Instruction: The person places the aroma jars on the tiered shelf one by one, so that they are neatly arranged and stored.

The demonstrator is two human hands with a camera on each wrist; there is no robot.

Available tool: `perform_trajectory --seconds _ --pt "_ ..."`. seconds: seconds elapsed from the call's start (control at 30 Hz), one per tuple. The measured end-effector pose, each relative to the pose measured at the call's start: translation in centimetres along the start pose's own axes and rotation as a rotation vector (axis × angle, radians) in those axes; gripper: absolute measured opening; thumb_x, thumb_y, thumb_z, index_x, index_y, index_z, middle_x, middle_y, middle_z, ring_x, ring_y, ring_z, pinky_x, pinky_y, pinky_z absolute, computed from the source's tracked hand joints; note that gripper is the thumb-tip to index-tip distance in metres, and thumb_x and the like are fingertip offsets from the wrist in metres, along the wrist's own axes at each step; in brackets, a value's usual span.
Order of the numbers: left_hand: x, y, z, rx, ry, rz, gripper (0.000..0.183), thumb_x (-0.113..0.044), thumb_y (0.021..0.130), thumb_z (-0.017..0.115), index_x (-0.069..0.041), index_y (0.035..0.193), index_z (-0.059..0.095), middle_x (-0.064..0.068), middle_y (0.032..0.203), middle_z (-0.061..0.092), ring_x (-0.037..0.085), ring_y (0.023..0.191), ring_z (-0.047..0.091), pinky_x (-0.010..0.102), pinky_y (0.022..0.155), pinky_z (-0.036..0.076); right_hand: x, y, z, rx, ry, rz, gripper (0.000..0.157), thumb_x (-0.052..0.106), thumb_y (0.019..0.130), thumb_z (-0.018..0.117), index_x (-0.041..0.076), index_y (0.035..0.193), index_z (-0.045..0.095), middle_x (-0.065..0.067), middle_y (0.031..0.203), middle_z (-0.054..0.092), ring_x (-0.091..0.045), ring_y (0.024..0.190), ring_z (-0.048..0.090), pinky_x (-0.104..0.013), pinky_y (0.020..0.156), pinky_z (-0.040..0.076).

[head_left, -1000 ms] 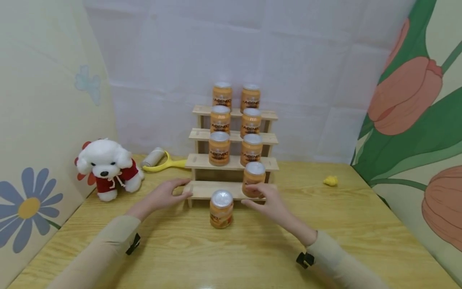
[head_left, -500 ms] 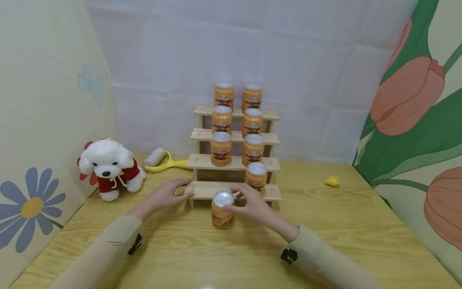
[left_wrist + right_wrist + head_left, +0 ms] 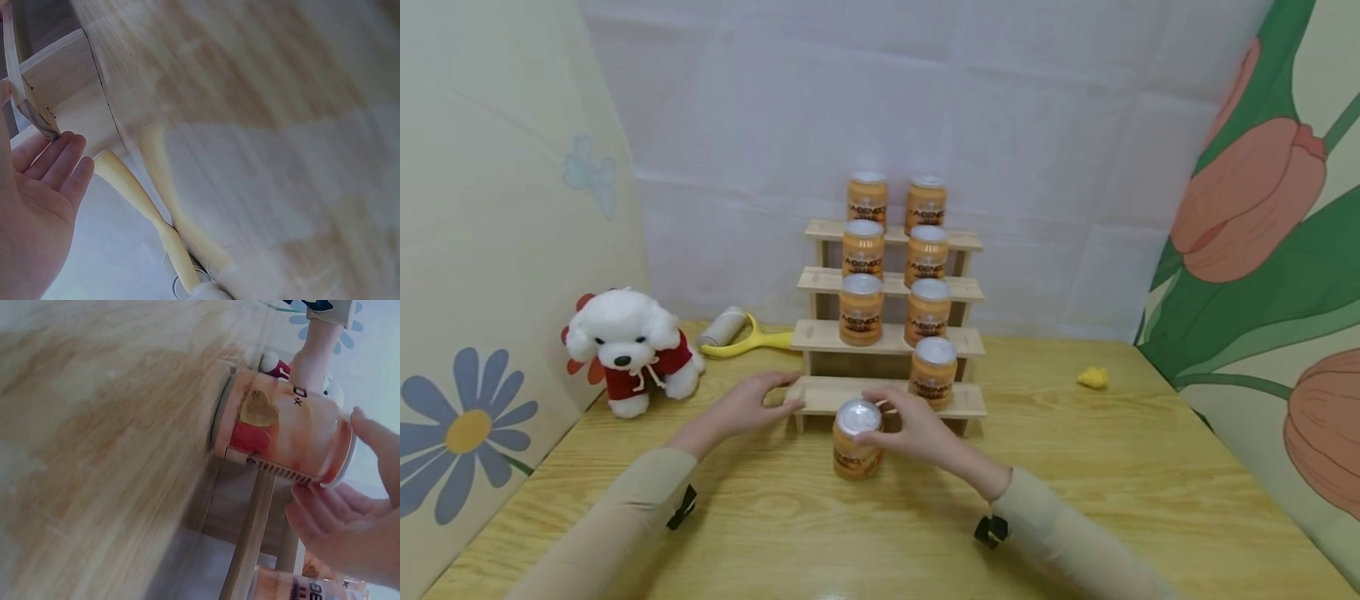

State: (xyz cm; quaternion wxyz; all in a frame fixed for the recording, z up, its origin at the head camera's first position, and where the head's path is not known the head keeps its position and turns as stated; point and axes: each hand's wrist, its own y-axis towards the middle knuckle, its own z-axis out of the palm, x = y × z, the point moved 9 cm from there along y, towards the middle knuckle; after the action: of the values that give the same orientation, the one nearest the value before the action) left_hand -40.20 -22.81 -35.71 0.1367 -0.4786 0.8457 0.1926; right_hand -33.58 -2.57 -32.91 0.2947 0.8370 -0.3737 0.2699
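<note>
An orange drink can (image 3: 854,454) with a silver lid stands on the table before the lowest step of a wooden stepped rack (image 3: 835,395). My right hand (image 3: 917,429) grips it near the top, thumb in front and fingers behind. In the right wrist view the thumb lies at the rim of the can (image 3: 287,431), which shows a heart pattern. My left hand (image 3: 748,408) holds the left end of the lowest step, thumb at its front corner and fingers behind. In the left wrist view the fingers (image 3: 65,162) lie against the board's end.
Several matching cans stand in two columns on the upper steps; one can (image 3: 934,375) is on the lowest step's right side. A white toy dog (image 3: 625,350) and a yellow-handled lint roller (image 3: 760,339) lie to the left. A small yellow object (image 3: 1093,377) sits at the right.
My right hand has left the can on the lowest step, moved left and taken hold of the front can, which has shifted slightly left. The left hand stays at the rack.
</note>
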Motion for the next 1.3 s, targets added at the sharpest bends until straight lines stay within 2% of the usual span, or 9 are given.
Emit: perform_trajectory --seconds 0.17,0.33,0.43,0.57,0.63,0.8,0.97,1.13,1.3 --pt "-0.2 0.0 -0.1 -0.002 0.000 0.003 0.065 -0.047 0.091 0.056 -0.003 0.137 0.047 0.020 0.132 0.054 0.038 0.121 0.050 0.054 0.101 0.040 0.0 -0.2 0.3 0.093 0.031 0.001 0.073 0.029 0.083 0.071 0.008 0.144 0.036 -0.008 0.131 0.057 -0.020 0.116 0.057 -0.032 0.100 0.046" --pt "-0.4 0.0 -0.1 -0.009 0.005 0.012 0.062 -0.043 0.091 0.058 -0.001 0.136 0.048 0.021 0.131 0.055 0.038 0.120 0.052 0.054 0.101 0.041 0.1 -0.5 1.0 0.160 0.083 -0.007 0.075 0.026 0.086 0.068 0.009 0.147 0.028 -0.006 0.142 0.048 -0.020 0.125 0.051 -0.035 0.106 0.040" --pt "-0.4 0.0 -0.1 -0.009 0.002 0.009 0.062 -0.042 0.091 0.059 -0.001 0.135 0.048 0.021 0.131 0.054 0.038 0.120 0.051 0.054 0.101 0.040 0.2 -0.6 1.1 0.137 0.079 0.034 0.073 0.028 0.085 0.071 0.006 0.144 0.035 -0.010 0.142 0.046 -0.023 0.125 0.050 -0.037 0.106 0.040" --pt "-0.4 0.0 -0.1 -0.007 -0.003 0.007 0.062 -0.043 0.091 0.059 -0.001 0.135 0.048 0.021 0.131 0.054 0.038 0.120 0.051 0.054 0.102 0.040 0.3 -0.8 1.3 0.091 0.050 0.099 0.073 0.037 0.079 0.075 0.005 0.137 0.046 -0.009 0.133 0.052 -0.022 0.119 0.052 -0.035 0.101 0.044" --pt "-0.4 0.0 -0.2 -0.005 -0.008 0.005 0.062 -0.043 0.090 0.059 -0.001 0.135 0.048 0.022 0.131 0.054 0.039 0.120 0.051 0.054 0.102 0.040 0.5 -0.8 1.6 0.088 0.052 0.114 0.074 0.039 0.078 0.076 0.005 0.137 0.045 -0.008 0.132 0.052 -0.020 0.118 0.052 -0.034 0.098 0.046" --pt "-0.3 0.0 -0.1 -0.002 -0.010 -0.005 0.062 -0.043 0.090 0.059 -0.001 0.136 0.048 0.022 0.131 0.054 0.039 0.121 0.050 0.055 0.102 0.039 0.6 -0.5 2.4 0.098 0.060 0.118 0.079 0.040 0.079 0.074 0.006 0.142 0.039 -0.008 0.137 0.049 -0.019 0.121 0.051 -0.033 0.098 0.046" --pt "-0.5 0.1 0.0 0.000 0.002 0.011 0.062 -0.043 0.090 0.059 -0.001 0.135 0.049 0.021 0.131 0.055 0.039 0.121 0.051 0.053 0.102 0.040 0.6 -0.2 3.0 0.084 0.093 0.131 0.079 0.038 0.078 0.075 0.005 0.141 0.041 -0.009 0.135 0.051 -0.019 0.119 0.053 -0.030 0.098 0.046" --pt "-0.5 0.0 -0.1 -0.002 0.000 0.002 0.062 -0.042 0.090 0.059 -0.001 0.135 0.048 0.022 0.132 0.054 0.040 0.121 0.050 0.054 0.102 0.039 0.6 -0.1 2.9 0.061 0.123 0.153 0.069 0.035 0.076 0.078 0.007 0.132 0.048 -0.006 0.123 0.059 -0.015 0.108 0.059 -0.025 0.090 0.049" --pt "-0.5 -0.1 -0.2 -0.010 0.010 0.012 0.061 -0.040 0.091 0.059 0.001 0.135 0.049 0.023 0.132 0.053 0.041 0.121 0.050 0.054 0.102 0.039 0.9 0.1 2.6 0.062 0.136 0.132 0.060 0.032 0.074 0.080 0.010 0.124 0.055 -0.002 0.112 0.064 -0.009 0.097 0.061 -0.021 0.082 0.050"
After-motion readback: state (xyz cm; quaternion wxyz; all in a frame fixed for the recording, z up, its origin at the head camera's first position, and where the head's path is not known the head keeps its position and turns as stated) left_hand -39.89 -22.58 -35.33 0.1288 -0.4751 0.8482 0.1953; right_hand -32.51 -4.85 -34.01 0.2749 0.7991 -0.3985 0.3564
